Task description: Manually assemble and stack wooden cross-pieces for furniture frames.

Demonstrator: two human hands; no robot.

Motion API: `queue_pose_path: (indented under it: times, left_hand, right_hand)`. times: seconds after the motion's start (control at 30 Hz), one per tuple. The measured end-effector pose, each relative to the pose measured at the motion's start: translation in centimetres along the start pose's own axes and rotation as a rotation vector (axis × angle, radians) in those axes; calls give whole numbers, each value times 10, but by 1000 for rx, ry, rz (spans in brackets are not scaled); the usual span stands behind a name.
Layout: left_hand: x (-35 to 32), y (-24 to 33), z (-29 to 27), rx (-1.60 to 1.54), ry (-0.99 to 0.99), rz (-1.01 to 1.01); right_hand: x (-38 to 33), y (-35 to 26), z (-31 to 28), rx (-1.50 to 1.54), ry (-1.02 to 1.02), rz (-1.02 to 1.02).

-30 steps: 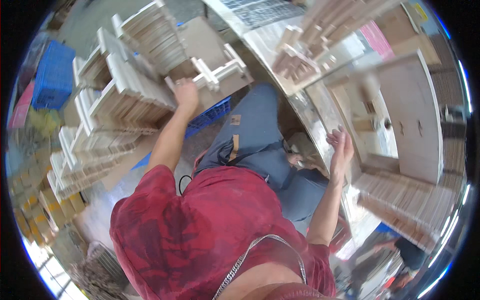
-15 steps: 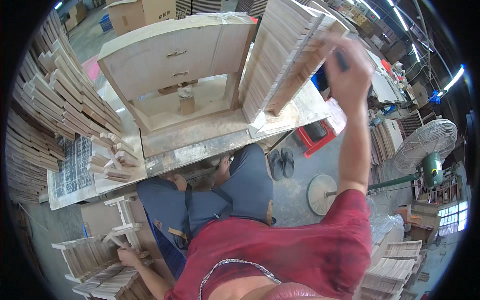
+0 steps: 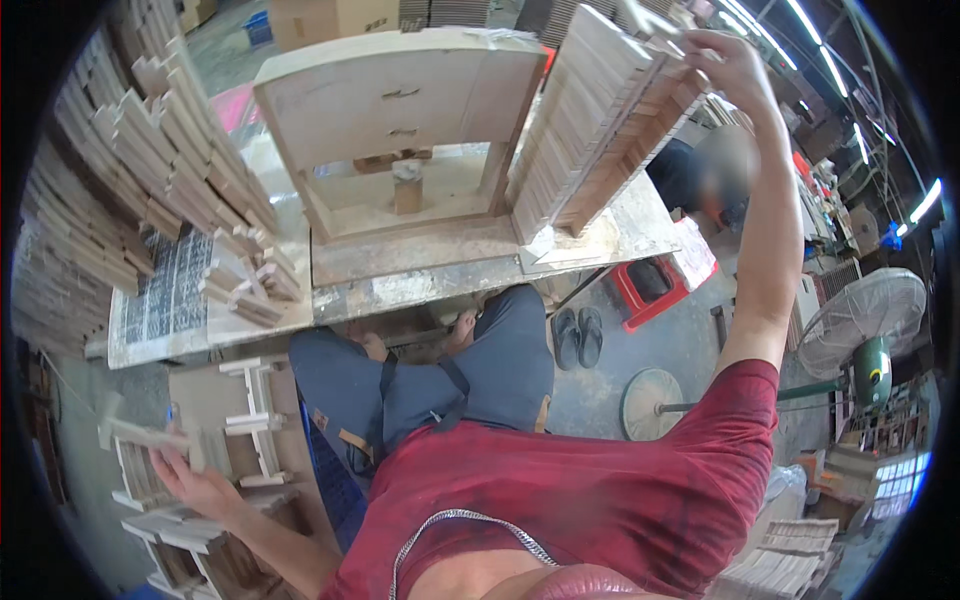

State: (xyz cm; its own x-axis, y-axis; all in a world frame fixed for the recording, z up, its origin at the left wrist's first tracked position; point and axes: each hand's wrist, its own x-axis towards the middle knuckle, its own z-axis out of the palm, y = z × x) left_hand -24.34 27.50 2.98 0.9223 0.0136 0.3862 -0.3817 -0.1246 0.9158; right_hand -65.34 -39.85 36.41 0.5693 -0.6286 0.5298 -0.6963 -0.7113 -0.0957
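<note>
My left hand (image 3: 200, 490) is out at the lower left, its fingers against a blurred piece of joined pale wood strips (image 3: 150, 434). Beneath and beside it are stacked small wooden frames (image 3: 165, 525). High on the right, my right hand (image 3: 735, 65) has its fingers bent over the upper end of a tall stack of wooden slats (image 3: 580, 120), apparently gripping a slat there; the fingertips are partly hidden. The stack stands on the worktable (image 3: 400, 290), beside an upright wooden panel with two small handles (image 3: 400, 110).
Bundled wood strips (image 3: 150, 170) crowd the left, with short loose pieces (image 3: 255, 280) on the table corner. A red stool (image 3: 655, 290), slippers (image 3: 577, 338) and a green standing fan (image 3: 870, 330) are to the right. Behind the stack, another person (image 3: 680, 175) bends low.
My right hand has moved up to the top of the slat stack. My left hand has shifted left and up with the wooden piece. The view has turned slightly.
</note>
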Motion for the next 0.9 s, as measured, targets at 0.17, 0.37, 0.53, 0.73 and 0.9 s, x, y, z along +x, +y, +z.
queue_pose_path:
  times: [0.17, 0.37, 0.53, 0.73, 0.9]
  left_hand:
    - [-2, 76, 60, -47, 122, 260]
    - [-41, 129, 117, -45, -209, 610]
    - [-96, 155, 160, -93, -700, 736]
    - [-117, 112, 201, -161, -815, 502]
    - [-107, 104, 215, -188, -1010, 97]
  right_hand:
    - [-80, -72, 1, 169, 314, -296]
    - [-194, -210, 126, 503, -223, -291]
    - [-232, -237, 191, 833, -380, -238]
    - [-278, -245, 244, 1180, -494, -178]
    - [-282, -249, 250, 1339, -677, 177]
